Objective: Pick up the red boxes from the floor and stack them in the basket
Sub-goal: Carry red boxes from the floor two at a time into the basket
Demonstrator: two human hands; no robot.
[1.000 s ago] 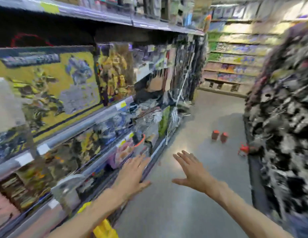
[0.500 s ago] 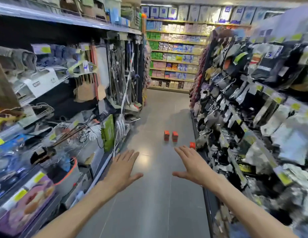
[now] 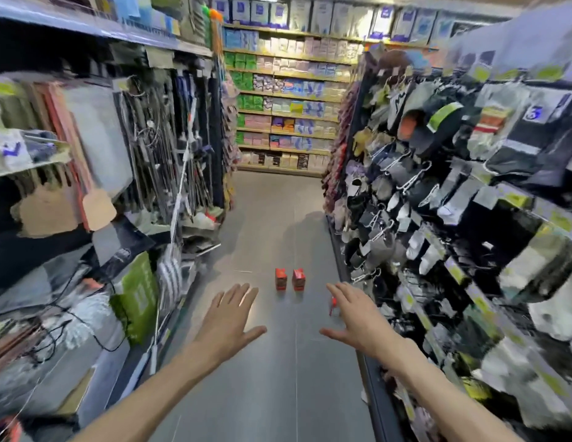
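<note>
We've turned down the aisle; both hands (image 3: pixel 294 320) spread, empty. Boxes (image 3: pixel 290 278) on floor (image 3: pixel 278 393) look light, stiff: pinch their sides.

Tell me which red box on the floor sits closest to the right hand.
The partly hidden red box just left of the right hand, near the rack's base. The two upright boxes stand side by side farther up the aisle.

Two bare forearms reach forward, apart from each other. The left hand (image 3: pixel 229 317) is flat, palm down, fingers (image 3: pixel 237 291) together, thumb spread toward the right hand (image 3: pixel 358 317). That hand mirrors it, palm down, thumb pointing inward. Both hold nothing.
</note>
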